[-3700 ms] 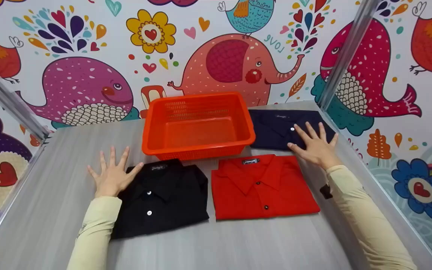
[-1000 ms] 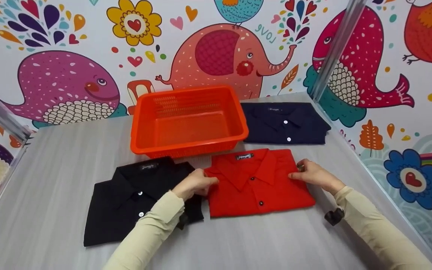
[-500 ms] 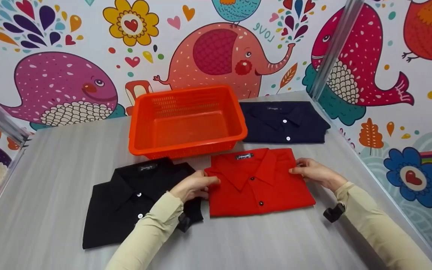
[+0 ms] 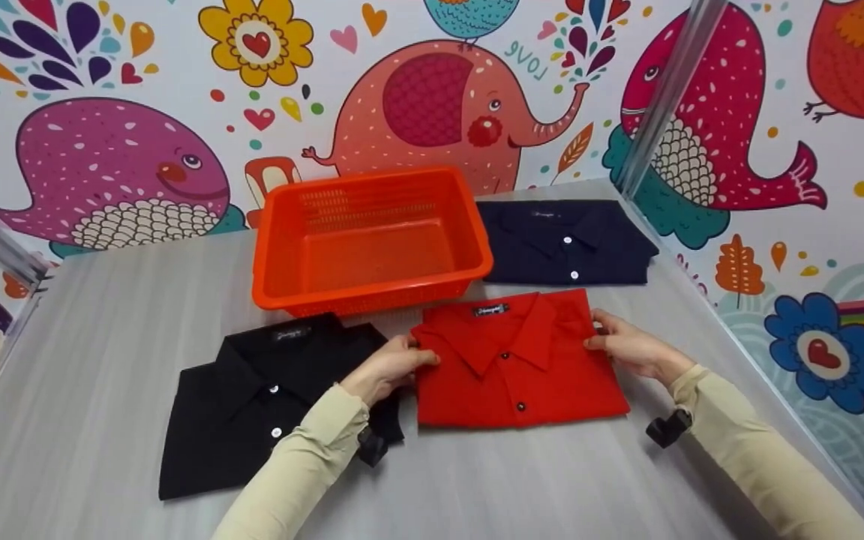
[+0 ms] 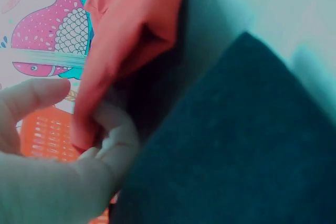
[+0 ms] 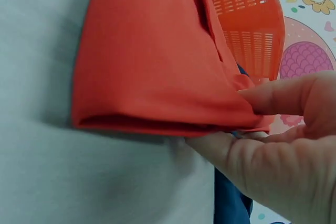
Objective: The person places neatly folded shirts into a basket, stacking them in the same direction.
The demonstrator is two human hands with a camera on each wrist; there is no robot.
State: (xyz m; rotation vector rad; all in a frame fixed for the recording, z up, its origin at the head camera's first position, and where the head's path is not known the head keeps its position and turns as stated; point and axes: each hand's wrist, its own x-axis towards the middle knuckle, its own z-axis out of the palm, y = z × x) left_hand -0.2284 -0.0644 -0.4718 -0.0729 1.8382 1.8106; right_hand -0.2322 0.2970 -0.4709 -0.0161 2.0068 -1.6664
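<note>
A folded red shirt [image 4: 462, 390] with dark buttons lies across the middle, its upper part slightly raised from the table. My left hand [image 4: 387, 367] grips its left edge, thumb on top and fingers underneath; the left wrist view shows the fingers [image 5: 118, 135] behind the red cloth. At the opposite edge my right hand [image 4: 638, 346] pinches the shirt between the thumb and the fingers, which reach below the fold in the right wrist view. A folded black shirt [image 4: 214, 420] with white buttons lies to the left, partly hidden under my left forearm.
An orange plastic basket [image 4: 372, 289] with nothing in it stands behind the shirts. Right of it lies a folded navy shirt [image 4: 533, 251]. The grey table [image 4: 102, 360] meets patterned wall panels [image 4: 139, 172] at the back and sides.
Both hands went from lying spread out to the sides to gripping the red shirt's edges. In the last half second its upper part has risen slightly. The view has shifted a little.
</note>
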